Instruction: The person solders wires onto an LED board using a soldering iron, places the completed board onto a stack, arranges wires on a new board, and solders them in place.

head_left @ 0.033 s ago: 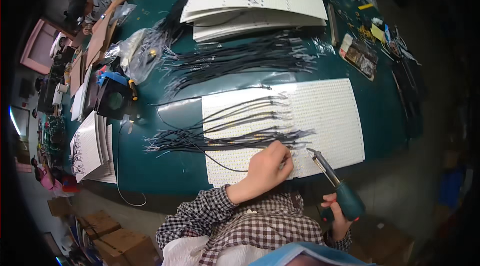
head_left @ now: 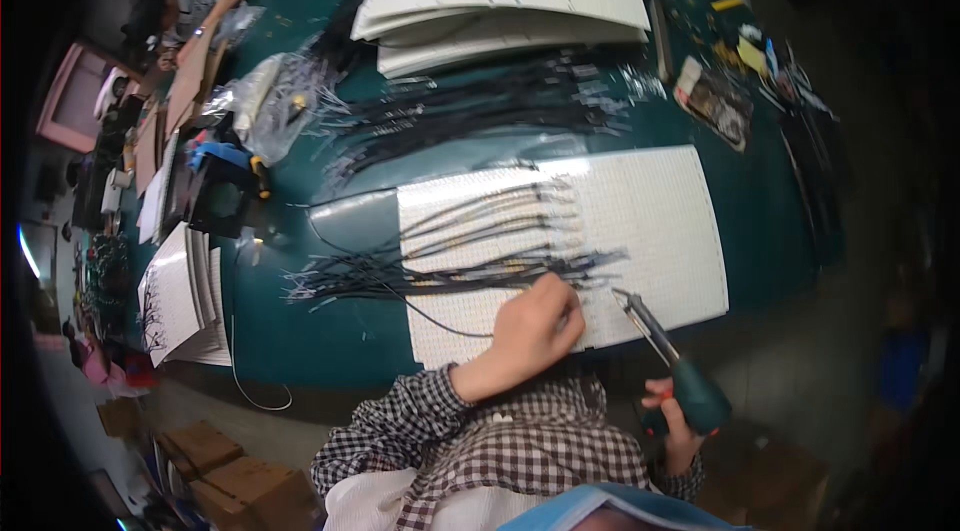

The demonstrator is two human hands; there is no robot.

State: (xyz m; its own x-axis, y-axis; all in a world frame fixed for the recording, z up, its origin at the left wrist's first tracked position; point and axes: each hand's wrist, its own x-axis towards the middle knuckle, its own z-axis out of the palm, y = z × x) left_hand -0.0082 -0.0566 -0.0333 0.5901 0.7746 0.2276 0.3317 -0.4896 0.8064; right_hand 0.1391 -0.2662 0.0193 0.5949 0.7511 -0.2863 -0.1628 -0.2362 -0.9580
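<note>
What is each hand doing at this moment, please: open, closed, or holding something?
Left hand: curled closed, pressing the black wires on the white panel.
Right hand: closed around the soldering iron, tip above the panel.

We see our own body from above, at the lower edge of the view. Our shirt is a small check of dark and white, with long sleeves that end in buttonless-looking cuffs at the wrists. Over the chest lies a pale, cream-white garment, and a curved light-blue edge sits just under the camera. Our left hand [head_left: 535, 326] and right hand [head_left: 672, 423] are bare, without gloves.
</note>
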